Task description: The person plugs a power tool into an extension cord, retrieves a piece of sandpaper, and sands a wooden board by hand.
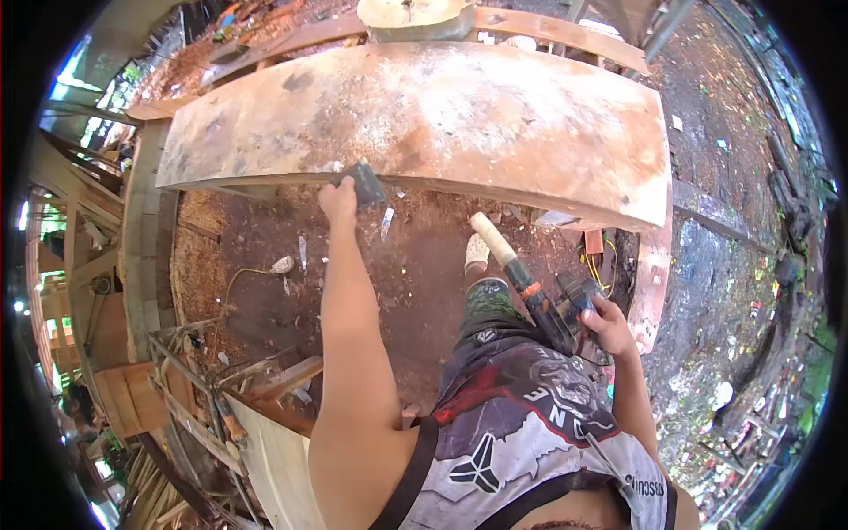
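Note:
My left hand (339, 200) is closed on a dark flat block (363, 184) at the front edge of a long, dusty wooden workbench (424, 115). My right hand (608, 325) grips a dark power tool (579, 296) close to my right hip. A dark tube with an orange band and a pale end (521, 278) runs beside the tool, over my right thigh, and points towards the bench. Where the tube joins the tool is hard to make out.
A round pale wood slab (415, 18) sits at the bench's far edge. Below the bench lie a yellow cord (231, 291) and litter on the dirt floor (265, 238). Wooden posts and boards (141, 402) stand at left; a pale board (274, 459) leans at lower left.

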`<action>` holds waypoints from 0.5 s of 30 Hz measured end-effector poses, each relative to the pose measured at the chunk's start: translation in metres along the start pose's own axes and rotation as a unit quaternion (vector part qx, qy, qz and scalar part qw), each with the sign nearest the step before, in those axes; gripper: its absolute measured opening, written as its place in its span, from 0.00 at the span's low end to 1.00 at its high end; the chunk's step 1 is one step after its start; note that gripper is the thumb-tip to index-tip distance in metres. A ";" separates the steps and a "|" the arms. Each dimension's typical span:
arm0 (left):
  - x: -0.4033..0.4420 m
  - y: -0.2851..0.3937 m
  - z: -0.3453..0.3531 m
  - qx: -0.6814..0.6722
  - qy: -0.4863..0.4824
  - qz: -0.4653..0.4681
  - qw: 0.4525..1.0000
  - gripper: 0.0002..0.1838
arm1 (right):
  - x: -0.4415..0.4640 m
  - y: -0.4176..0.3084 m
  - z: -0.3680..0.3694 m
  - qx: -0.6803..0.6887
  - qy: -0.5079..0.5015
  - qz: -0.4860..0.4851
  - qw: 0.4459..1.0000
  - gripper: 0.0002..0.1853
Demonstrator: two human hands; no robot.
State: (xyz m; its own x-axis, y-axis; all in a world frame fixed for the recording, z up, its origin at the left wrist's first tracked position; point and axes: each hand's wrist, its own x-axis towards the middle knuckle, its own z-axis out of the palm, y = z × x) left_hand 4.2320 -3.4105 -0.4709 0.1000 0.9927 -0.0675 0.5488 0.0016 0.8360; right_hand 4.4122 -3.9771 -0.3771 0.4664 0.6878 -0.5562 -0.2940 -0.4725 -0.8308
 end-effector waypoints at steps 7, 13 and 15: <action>0.122 -0.049 0.016 0.245 -0.059 0.120 0.960 0.21 | 0.065 -0.061 -0.003 -0.036 -0.007 0.031 0.999 0.42; 0.035 -0.008 0.066 0.222 -0.129 0.032 0.966 0.21 | 0.074 -0.083 -0.009 0.071 0.028 0.087 0.993 0.42; 0.000 -0.030 0.108 0.282 -0.054 0.172 0.942 0.28 | 0.072 -0.075 -0.017 0.096 0.051 0.083 0.991 0.40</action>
State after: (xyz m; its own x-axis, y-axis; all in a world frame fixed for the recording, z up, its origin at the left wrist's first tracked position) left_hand 4.3047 -3.4240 -0.5544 0.4188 0.9051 0.0739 0.8199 -0.4118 0.3976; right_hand 4.4820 -3.9015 -0.3541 0.4770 0.5455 -0.6892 -0.5226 -0.4545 -0.7214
